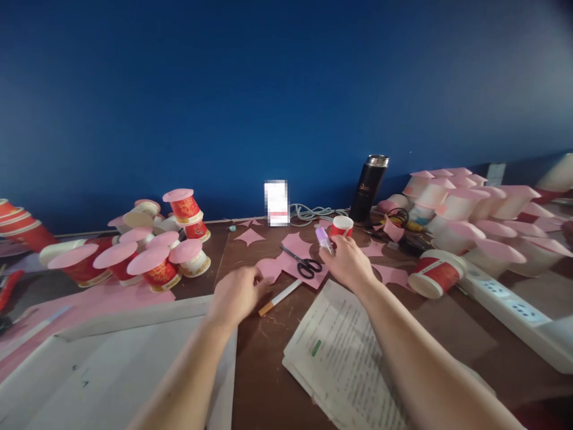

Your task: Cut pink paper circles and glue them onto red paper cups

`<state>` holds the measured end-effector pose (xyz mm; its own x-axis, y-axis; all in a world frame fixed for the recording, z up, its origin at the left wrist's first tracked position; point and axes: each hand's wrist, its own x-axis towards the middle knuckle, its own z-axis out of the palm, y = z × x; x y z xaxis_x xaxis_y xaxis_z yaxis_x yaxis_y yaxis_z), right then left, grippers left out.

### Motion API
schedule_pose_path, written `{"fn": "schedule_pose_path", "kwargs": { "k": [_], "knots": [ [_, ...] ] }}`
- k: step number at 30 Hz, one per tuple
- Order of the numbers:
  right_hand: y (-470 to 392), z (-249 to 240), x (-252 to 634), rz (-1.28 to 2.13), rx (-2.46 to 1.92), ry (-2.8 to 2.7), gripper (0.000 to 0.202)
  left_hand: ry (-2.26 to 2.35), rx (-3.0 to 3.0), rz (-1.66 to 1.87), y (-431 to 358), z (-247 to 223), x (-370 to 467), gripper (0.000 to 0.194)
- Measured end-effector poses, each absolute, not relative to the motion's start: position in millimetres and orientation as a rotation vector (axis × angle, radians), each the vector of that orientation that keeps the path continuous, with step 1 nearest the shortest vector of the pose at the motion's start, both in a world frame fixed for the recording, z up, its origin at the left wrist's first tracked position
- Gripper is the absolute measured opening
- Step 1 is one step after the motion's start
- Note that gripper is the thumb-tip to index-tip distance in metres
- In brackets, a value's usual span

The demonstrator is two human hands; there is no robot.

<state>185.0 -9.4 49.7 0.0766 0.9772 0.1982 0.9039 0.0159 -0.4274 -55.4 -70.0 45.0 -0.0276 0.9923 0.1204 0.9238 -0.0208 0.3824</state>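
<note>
My left hand [237,294] is over the middle of the brown table, its fingers curled and closed at the edge of a round piece of pink paper [269,269]. In my right hand [351,261] is a small purple and clear tube [323,237], gripped between thumb and fingers. A red and white paper cup [342,226] stands just behind that hand. Between the hands lie black-handled scissors [308,266] on pink paper scraps [296,245]. A white stick with an orange-brown end [280,297] lies closer to me.
Red paper cups with pink discs [154,263] cluster at left; white ones with pink tops [465,203] crowd the right. A black flask [368,188] stands by the blue wall. A power strip [514,307], a tipped cup [436,275], and printed sheets [335,352] lie nearer.
</note>
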Motion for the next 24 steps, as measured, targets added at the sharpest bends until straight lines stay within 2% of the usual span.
{"fn": "schedule_pose_path", "kwargs": {
  "k": [3,6,10,14,17,24],
  "knots": [
    [-17.1,52.1,172.3,0.259,-1.668,-1.829,0.031,1.938,2.000,0.344,-76.6,43.5,-47.3,0.030],
    [-25.0,52.2,159.6,0.440,-1.447,-1.806,0.027,1.672,1.993,0.319,-84.7,44.5,-37.5,0.029],
    [-31.9,49.8,145.7,1.091,-1.163,-1.624,0.029,1.292,1.994,0.378,-92.4,51.9,-27.6,0.023],
    [-34.0,47.4,137.3,1.560,-0.926,-1.278,0.029,1.376,1.864,0.690,-89.7,56.9,-26.0,0.030],
    [-34.4,47.1,134.6,1.672,-0.840,-1.120,0.028,1.472,1.772,0.815,-85.1,56.0,-27.5,0.031],
    [-37.8,44.2,129.4,1.663,-0.806,-1.093,0.033,1.555,1.844,0.865,-81.5,46.0,-24.5,0.030]
  ]
}}
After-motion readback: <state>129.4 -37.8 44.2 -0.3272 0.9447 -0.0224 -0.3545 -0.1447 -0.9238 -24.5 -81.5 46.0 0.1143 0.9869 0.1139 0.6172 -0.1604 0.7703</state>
